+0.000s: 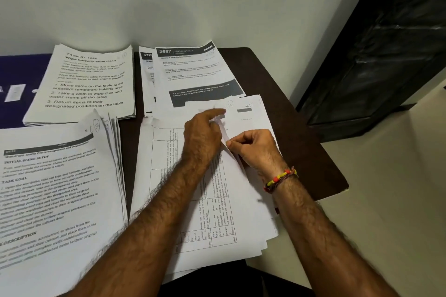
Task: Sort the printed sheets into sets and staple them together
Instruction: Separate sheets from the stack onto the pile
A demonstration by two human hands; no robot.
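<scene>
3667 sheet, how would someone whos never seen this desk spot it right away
Start at the dark brown table against the pale wall and look to its far edge. The 3667 sheet lies there on top of another sheet, just beyond the two hands. It alone has a black header band with 3667 and a dark block lower down.
</scene>
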